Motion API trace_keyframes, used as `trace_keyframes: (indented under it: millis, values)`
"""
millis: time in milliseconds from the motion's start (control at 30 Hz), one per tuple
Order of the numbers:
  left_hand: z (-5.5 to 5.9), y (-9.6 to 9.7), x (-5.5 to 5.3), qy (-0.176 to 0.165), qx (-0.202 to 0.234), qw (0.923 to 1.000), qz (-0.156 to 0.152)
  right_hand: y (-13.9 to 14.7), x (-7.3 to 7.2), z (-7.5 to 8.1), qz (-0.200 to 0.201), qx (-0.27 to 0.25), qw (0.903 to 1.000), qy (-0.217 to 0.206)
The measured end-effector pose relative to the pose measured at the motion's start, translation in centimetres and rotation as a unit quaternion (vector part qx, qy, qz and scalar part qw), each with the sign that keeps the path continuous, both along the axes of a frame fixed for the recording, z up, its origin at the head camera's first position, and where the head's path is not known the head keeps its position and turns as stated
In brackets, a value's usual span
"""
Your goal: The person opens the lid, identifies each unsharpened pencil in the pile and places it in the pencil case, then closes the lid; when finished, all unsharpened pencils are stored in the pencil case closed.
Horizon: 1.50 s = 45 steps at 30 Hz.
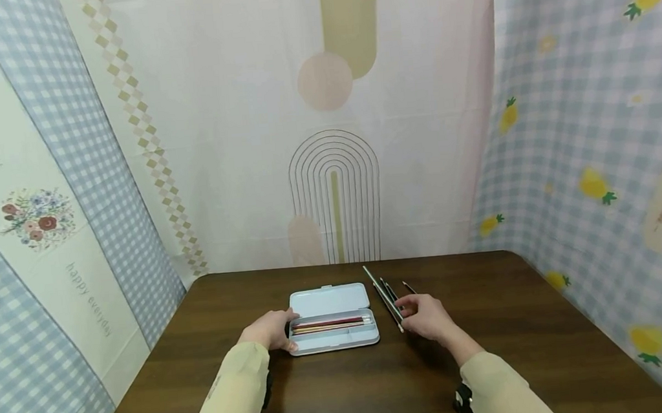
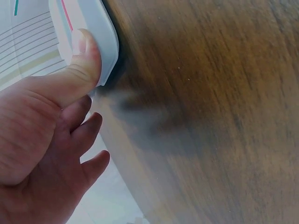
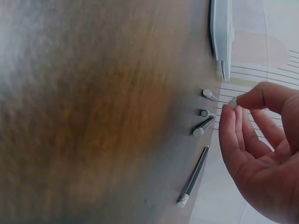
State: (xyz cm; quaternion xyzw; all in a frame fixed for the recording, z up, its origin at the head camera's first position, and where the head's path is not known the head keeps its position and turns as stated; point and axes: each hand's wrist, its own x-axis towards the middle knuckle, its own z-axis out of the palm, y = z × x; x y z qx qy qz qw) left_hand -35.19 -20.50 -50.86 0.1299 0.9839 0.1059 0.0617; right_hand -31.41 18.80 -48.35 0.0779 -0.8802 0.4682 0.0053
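A pale blue pencil case (image 1: pixel 335 347) lies open on the table, its lid (image 1: pixel 328 300) folded back toward the far side. Reddish and yellowish pencils (image 1: pixel 325 325) lie in its upper compartment. My left hand (image 1: pixel 267 330) grips the case's left end; in the left wrist view the thumb (image 2: pixel 86 60) presses on its rim. To the right of the case, my right hand (image 1: pixel 424 318) pinches a light-coloured pencil (image 1: pixel 374 281) near its white end (image 3: pixel 233 103), between thumb and fingertips. Several dark pencils (image 3: pixel 194 177) with whitish ends lie on the table beside that hand.
The brown wooden table (image 1: pixel 346 393) reaches back to a hanging cloth (image 1: pixel 232 143) with a printed arch pattern. Checked cloths hang on the left (image 1: pixel 73 90) and right (image 1: pixel 568 103) sides.
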Motion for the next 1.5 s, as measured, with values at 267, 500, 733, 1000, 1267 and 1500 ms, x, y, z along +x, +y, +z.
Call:
trace_keyframes:
  millis: [267,500,733,1000,1267,1500]
  values:
    - [-0.6,-0.1,-0.3,-0.011,0.002,0.9998,0.013,-0.5,-0.2,0.4,0.043,0.013,0.9986,0.027]
    - [-0.8,-0.6,-1.2,-0.01,0.003,0.9999,0.01,-1.4,-0.6,-0.2,0.091,0.051,0.9931,0.053]
    - [1.2,0.6,1.3,-0.021,0.016,0.9994,0.023,-1.5,-0.7,-0.8,0.155,0.11,0.9776,0.09]
    - [3.2,1.1,2.7,-0.032,0.012,0.9989,0.032,-1.4,-0.8,-0.3,0.177,0.159,0.9647,0.113]
    - [1.4,0.7,1.3,-0.015,0.006,0.9997,0.018,-2.0,-1.5,0.8,0.2,0.202,0.95,0.129]
    - [0.0,0.0,0.1,-0.012,0.011,0.9997,0.017,-2.5,-2.3,0.5,0.21,0.224,0.9419,0.137]
